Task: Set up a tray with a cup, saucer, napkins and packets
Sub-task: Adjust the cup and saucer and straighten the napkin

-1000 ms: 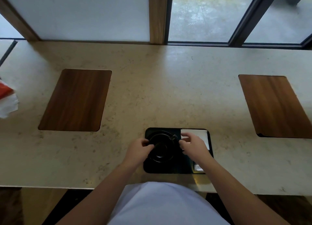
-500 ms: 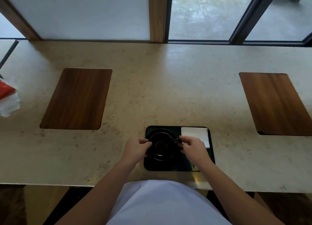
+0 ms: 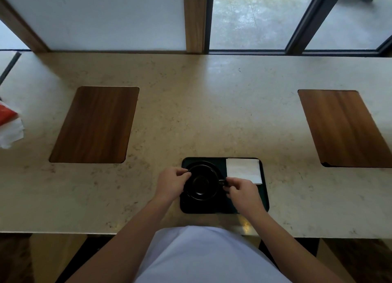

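Black cup (image 3: pixel 203 182) sits on its saucer (image 3: pixel 192 164) in the tray (image 3: pixel 265 200), left hand (image 3: pixel 172 184) gripping its rim, right hand (image 3: pixel 244 192) pinching its handle beside the napkins (image 3: pixel 244 170); seemingly squaring it, with packets likely next.

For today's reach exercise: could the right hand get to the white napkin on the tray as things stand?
Probably yes. The right hand sits at the cup handle, just beside the napkin, with nothing between them, though it would have to let go first.

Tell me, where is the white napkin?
In the head view, the white napkin lies in the tray's far right corner, right of the black cup.
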